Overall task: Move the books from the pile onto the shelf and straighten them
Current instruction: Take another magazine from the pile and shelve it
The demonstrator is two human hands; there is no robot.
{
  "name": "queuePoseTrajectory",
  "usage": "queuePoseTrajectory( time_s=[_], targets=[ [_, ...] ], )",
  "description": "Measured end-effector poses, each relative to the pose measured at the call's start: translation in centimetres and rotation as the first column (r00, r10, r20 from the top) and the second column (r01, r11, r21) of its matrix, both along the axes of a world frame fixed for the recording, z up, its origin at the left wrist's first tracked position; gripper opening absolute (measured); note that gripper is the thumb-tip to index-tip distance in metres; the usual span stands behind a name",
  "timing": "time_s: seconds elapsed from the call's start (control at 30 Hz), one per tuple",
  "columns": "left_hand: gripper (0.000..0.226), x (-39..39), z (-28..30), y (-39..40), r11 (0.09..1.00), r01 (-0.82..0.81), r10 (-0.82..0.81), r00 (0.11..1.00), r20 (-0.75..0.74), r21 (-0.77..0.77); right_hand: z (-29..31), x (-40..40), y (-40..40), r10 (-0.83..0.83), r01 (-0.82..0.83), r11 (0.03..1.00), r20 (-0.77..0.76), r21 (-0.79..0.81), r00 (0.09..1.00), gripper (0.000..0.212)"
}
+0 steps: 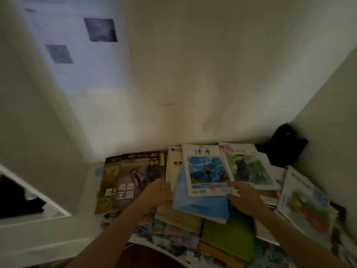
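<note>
Left hand (154, 192): curled at the left edge of the middle stack; a small green piece seems to be pinched at its fingertips, but blur makes it hard to tell what exactly is gripped.
Right hand (244, 198): laid on the pile (193, 229), fingers bent at the lower right corner of the blue-cover book (207, 171); the corner seems to be held, not fully clear.
Pile: spread flat in the corner against the wall (193, 84), books overlapped and turned at different angles.
Blue-cover book: on top of the middle stack, face up, between the two hands.
Long axis: from near edge to wall, slightly tilted; the title end is pointed to the wall.
Bird book (133, 180): flat to the left, just beside the left hand, same direction.
Shelf: probably the white frame (29, 190) at the left; not certain.
Step, as judged: a few top books are gathered for lifting.
Advice: both side edges should be squeezed together so the loose blue sheet (201, 206) below is not dropped; spines should be aligned before the stack is lifted.
</note>
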State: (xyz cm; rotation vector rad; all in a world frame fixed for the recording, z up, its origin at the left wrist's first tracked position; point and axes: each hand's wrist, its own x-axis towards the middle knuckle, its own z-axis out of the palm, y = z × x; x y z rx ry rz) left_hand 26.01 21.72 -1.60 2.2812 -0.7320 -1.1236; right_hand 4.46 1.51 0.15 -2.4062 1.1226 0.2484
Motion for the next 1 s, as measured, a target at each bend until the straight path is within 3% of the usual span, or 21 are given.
queuePoseTrajectory(
  time_s=[0.13,0.27,0.37,0.43,0.5,0.6,0.67,0.77,0.83,0.87,0.93,1.0],
  targets=[
    [0.051,-0.4,-2.4,-4.5,0.998,-0.031,0.031,0.999,-0.014,-0.049,-3.4,2.2,-0.9,-0.211,0.214,0.977,0.097,-0.02,0.973,0.056],
    [0.047,-0.4,-4.0,-7.0,0.997,-0.042,0.048,0.994,0.095,-0.072,-6.0,5.5,-0.8,-0.459,0.47,0.882,0.254,0.02,0.851,0.058],
    [0.046,-0.3,-4.0,-7.9,0.995,-0.097,0.099,0.991,0.084,-0.031,-6.3,6.2,0.0,-0.433,0.443,0.896,0.179,-0.021,0.883,0.051],
    [0.047,-1.0,-4.2,-8.8,0.997,-0.071,0.069,0.969,0.238,0.001,-6.1,5.8,1.6,-0.341,0.342,0.909,0.049,-0.238,0.939,0.042],
    [0.056,-2.6,-4.3,-9.5,0.998,-0.043,0.022,0.935,0.355,0.049,-6.2,5.1,3.7,-0.316,0.293,0.903,-0.023,-0.315,0.948,0.045],
    [0.067,-4.8,-4.2,-9.5,0.989,-0.008,-0.068,0.859,0.508,0.145,-7.2,3.7,6.4,-0.338,0.338,0.941,-0.014,-0.035,0.941,0.054],
    [0.064,-5.1,-4.4,-8.9,0.995,-0.014,-0.042,0.85,0.525,0.102,-7.7,2.9,7.3,-0.471,0.451,0.881,0.164,0.145,0.867,0.044],
    [0.068,-4.4,-5.1,-8.5,0.996,-0.085,0.085,0.92,0.384,-0.016,-6.8,1.7,6.6,-0.665,0.628,0.746,0.298,0.22,0.685,0.029],
    [0.065,-3.7,-5.1,-8.7,0.985,-0.164,0.171,0.951,0.258,-0.047,-6.1,1.3,5.1,-0.785,0.693,0.619,0.255,0.368,0.565,0.039],
    [0.061,-3.3,-4.9,-8.9,0.969,-0.239,0.245,0.954,0.172,-0.057,-5.8,1.1,4.3,-0.799,0.693,0.594,0.197,0.408,0.569,0.045],
    [0.05,-2.9,-3.9,-9.3,0.921,-0.385,0.382,0.923,-0.053,-0.056,-5.5,0.9,3.4,-0.715,0.648,0.673,0.091,0.356,0.693,0.046],
    [0.043,-2.8,-3.4,-9.3,0.905,-0.42,0.399,0.893,-0.206,-0.07,-5.5,0.7,3.2,-0.642,0.577,0.743,0.119,0.338,0.757,0.041]
  ],
)
